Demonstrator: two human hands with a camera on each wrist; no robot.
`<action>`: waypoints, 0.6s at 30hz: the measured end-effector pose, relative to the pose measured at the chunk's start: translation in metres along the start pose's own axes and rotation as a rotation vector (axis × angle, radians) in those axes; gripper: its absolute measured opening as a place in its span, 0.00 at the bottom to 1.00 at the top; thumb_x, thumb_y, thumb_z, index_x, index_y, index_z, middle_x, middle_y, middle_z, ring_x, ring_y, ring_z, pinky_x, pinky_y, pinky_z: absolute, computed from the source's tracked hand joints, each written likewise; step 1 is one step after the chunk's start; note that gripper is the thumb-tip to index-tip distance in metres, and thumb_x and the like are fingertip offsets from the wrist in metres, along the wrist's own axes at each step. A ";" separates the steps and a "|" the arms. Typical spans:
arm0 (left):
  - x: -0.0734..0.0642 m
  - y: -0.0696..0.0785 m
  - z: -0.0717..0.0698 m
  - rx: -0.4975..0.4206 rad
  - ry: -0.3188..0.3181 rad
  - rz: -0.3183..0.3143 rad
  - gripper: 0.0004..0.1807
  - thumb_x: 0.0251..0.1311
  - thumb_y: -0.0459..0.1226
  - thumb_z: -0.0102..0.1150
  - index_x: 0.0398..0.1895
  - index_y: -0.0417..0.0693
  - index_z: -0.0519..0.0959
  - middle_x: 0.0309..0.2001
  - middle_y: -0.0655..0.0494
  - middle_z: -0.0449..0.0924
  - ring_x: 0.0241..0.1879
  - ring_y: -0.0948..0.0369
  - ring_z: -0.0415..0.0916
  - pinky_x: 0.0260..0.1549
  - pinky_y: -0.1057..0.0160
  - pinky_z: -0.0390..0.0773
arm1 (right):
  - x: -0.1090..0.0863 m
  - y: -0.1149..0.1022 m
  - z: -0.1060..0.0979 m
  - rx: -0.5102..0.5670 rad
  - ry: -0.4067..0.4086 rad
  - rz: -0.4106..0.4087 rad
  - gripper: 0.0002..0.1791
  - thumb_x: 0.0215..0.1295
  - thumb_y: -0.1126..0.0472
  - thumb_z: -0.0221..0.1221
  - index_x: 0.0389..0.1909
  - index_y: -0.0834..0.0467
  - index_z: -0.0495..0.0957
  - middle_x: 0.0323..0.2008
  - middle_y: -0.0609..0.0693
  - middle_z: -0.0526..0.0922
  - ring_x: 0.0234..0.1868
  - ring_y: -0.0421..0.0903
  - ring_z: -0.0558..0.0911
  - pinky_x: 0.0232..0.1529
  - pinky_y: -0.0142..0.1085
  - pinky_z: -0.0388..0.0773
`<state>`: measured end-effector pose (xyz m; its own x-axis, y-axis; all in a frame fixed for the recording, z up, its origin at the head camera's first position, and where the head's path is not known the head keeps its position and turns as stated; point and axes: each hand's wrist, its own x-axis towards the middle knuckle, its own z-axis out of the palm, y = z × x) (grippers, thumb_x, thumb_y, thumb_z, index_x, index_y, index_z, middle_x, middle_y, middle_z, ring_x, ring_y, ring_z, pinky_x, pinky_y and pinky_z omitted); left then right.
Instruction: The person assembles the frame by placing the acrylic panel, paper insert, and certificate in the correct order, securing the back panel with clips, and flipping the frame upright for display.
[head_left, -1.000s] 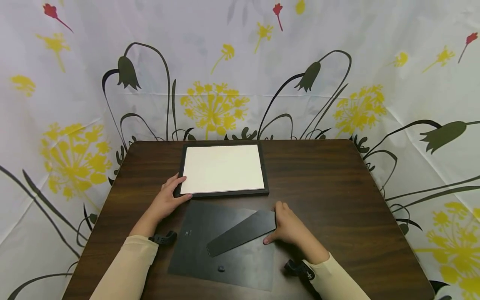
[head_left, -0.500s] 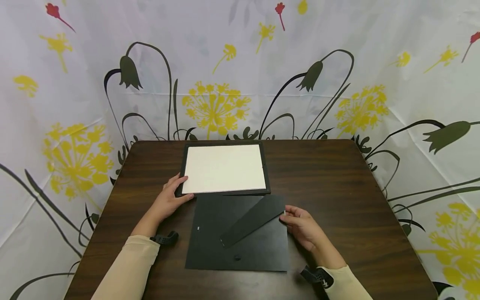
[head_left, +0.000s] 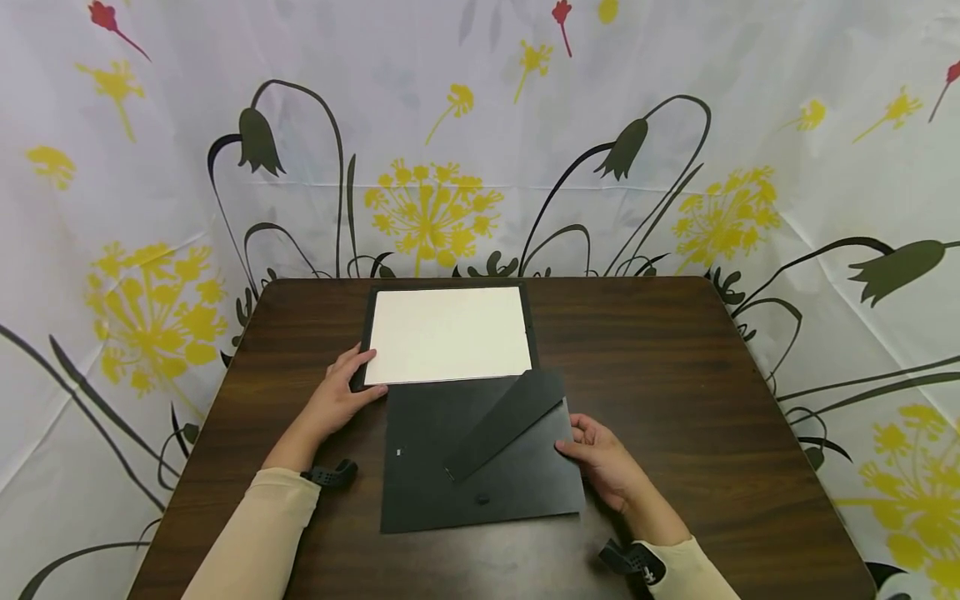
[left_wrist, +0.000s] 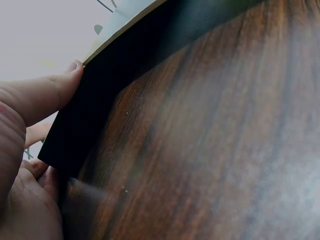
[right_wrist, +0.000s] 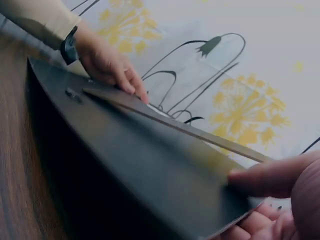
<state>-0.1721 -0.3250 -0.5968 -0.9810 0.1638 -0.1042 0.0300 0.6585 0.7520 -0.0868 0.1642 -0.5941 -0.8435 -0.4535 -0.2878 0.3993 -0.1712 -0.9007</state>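
Observation:
A black picture frame (head_left: 530, 333) lies at the back of the table, with a white sheet (head_left: 450, 333) filling its inside. My left hand (head_left: 337, 396) grips its near left corner, thumb on the front edge; the left wrist view shows the frame's dark side (left_wrist: 75, 120) between thumb and fingers. My right hand (head_left: 603, 462) pinches the right edge of a black backing panel (head_left: 420, 433), thumb on top and fingers below. An easel leg (head_left: 513, 421) slants across the panel. In the right wrist view the panel (right_wrist: 145, 155) is tilted above the table, its far edge overlapping the frame's front side.
The brown wood table (head_left: 675, 358) reaches out to both sides of the frame. A white curtain (head_left: 480, 125) with a flower print hangs right behind its far edge. Dark bands (head_left: 330, 475) are on both wrists.
My right hand has raised the backing panel and moved it forward and slightly right, up to the frame's front side; its grip has shifted to the panel's edge. The left hand stays at the corner.

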 end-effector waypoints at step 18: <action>-0.006 -0.005 -0.009 -0.373 -0.023 -0.019 0.35 0.84 0.49 0.55 0.86 0.46 0.61 0.90 0.44 0.43 0.89 0.38 0.36 0.82 0.28 0.42 | 0.014 0.008 0.006 -0.109 0.030 -0.052 0.32 0.80 0.70 0.58 0.78 0.64 0.59 0.44 0.48 0.90 0.42 0.43 0.91 0.42 0.37 0.88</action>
<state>-0.1677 -0.3362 -0.5942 -0.9761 0.1733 -0.1314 -0.0638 0.3494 0.9348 -0.0933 0.1510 -0.6031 -0.8730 -0.4200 -0.2479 0.3147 -0.0969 -0.9442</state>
